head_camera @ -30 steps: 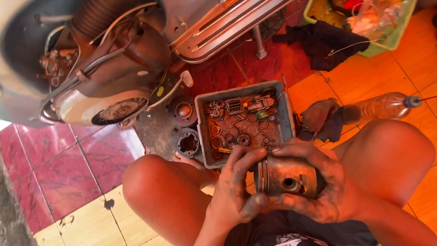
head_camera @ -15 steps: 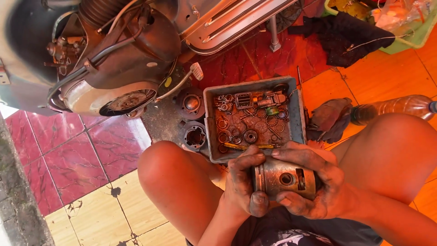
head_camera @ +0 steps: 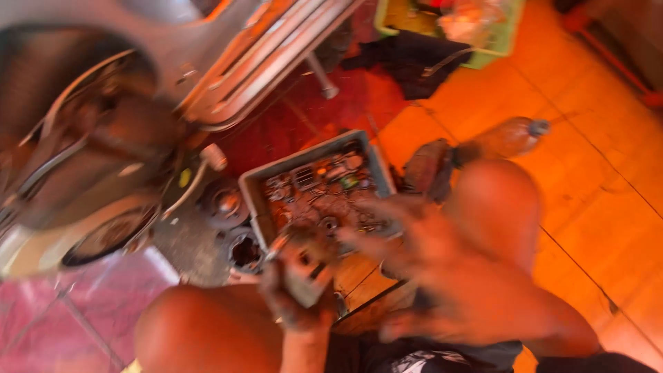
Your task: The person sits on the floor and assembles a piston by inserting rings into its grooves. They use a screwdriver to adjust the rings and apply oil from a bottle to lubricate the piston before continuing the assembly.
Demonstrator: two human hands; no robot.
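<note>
The view is badly blurred. The left hand [head_camera: 298,298] is closed around a metal piston [head_camera: 309,266], holding it up just in front of the near edge of a grey tray [head_camera: 254,190], above the gap between the person's bare knees. The right hand [head_camera: 442,266] is open, its fingers [head_camera: 376,207] spread and stretched toward the tray's near right corner; it holds nothing, and the blur hides whether the fingertips touch the tray rim. The tray sits on the floor [head_camera: 594,166] and is full of small rusty and oily parts, too smeared to tell apart. Against its left side lie two round dark metal parts [head_camera: 224,206], one behind the other, on a grey patch of floor. Beyond those, filling the upper left, is a scooter [head_camera: 138,103] with its engine side exposed and its ribbed footboard running up toward the top edge. To the right of the tray lies a dark rag [head_camera: 427,169], and just past it a plastic bottle [head_camera: 507,137] on its side on the orange tiles. At the far edge stands a green basket [head_camera: 510,38] with a black cloth [head_camera: 414,59] beside it.
</note>
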